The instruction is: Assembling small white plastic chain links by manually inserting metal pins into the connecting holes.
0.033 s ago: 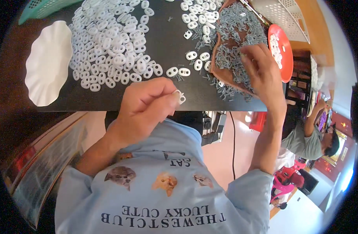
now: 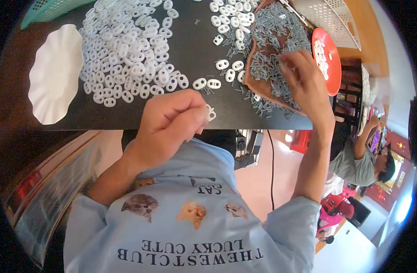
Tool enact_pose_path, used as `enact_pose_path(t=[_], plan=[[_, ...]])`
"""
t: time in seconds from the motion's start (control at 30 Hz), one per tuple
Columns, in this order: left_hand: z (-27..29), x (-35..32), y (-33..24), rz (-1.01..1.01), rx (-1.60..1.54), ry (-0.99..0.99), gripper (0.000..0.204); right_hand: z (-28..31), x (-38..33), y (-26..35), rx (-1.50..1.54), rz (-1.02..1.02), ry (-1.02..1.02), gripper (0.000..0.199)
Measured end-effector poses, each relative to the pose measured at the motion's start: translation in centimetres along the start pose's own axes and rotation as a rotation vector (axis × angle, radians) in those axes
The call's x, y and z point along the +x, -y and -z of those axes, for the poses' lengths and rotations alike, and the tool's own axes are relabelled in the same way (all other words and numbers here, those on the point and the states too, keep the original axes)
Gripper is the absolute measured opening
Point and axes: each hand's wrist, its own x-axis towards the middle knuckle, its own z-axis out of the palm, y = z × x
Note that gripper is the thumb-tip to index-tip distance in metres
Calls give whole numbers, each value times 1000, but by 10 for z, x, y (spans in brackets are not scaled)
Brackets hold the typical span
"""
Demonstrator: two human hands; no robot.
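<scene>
Low over the near table edge, my left hand (image 2: pixel 174 123) is closed, pinching a small white two-holed plastic piece (image 2: pixel 211 113) that pokes out beyond the fingertips. My right hand (image 2: pixel 308 88) hovers at the near right part of a heap of small grey pins (image 2: pixel 274 34), its fingers curled and apart, with nothing visible between them. The pins lie on a brown cloth (image 2: pixel 261 86). Left of the cloth are several loose white two-holed pieces (image 2: pixel 222 64), and a large pile of them (image 2: pixel 126 50) covers the table's left middle.
A white wavy-edged dish (image 2: pixel 56 77) stands at the left. A red plate (image 2: pixel 333 73) with small white pieces is at the right edge. Baskets, one green (image 2: pixel 45 11) and one white (image 2: pixel 331 20), sit at the back corners. Another person (image 2: pixel 361 159) is off to the right.
My right hand has shifted very slightly over the pins. The left hand keeps its hold on the white piece.
</scene>
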Motion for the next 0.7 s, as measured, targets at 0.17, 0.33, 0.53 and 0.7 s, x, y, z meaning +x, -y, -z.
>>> enact_pose_path(t=[0.17,0.33,0.53,0.7], plan=[[2,5,7,-12,36,-1,18,-10,24,-19,-65,118,58,20],[-1,6,10,-14,38,-29,17,-8,45,-42,-1,223,-22,22],[1,8,15,-43,49,-20,16,2,31,-38,9,231,79,16],[2,8,14,-47,87,8,17,-5,32,-30,-55,300,92,11]])
